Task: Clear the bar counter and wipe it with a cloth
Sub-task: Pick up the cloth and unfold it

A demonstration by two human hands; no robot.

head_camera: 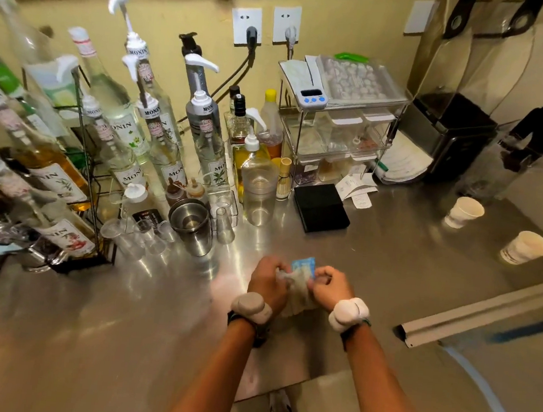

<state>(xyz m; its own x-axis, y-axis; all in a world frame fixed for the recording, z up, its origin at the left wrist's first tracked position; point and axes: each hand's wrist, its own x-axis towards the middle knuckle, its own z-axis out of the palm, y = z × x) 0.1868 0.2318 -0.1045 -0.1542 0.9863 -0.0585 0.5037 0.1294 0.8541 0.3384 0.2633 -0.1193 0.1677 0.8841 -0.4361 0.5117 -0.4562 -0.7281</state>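
1. The person stands at the steel counter (pixel 389 264) and holds a grey cloth (pixel 299 292) over its front part. I cannot tell if the cloth touches the surface.
2. The left hand (pixel 269 278) and the right hand (pixel 330 287) are both curled on the cloth, one at each side, as if to fold or open it. A small blue piece (pixel 304 265) shows above the fingers. I cannot tell if it belongs to the cloth.
3. The clearing, I judge, is not finished. The far paper cup (pixel 464 212) and the near paper cup (pixel 525 247) stand at the right, well apart from the hands. The black scale (pixel 321 207) and some receipts (pixel 357 186) lie near the back.
4. At the left, the metal shaker (pixel 192 225), a clear plastic cup (pixel 259 195) and the syrup bottles (pixel 172 133) stand close together. Perhaps they belong there.
5. I see no wet trace on the steel near the hands, so the wiping seems not yet begun. Most of the task is left.
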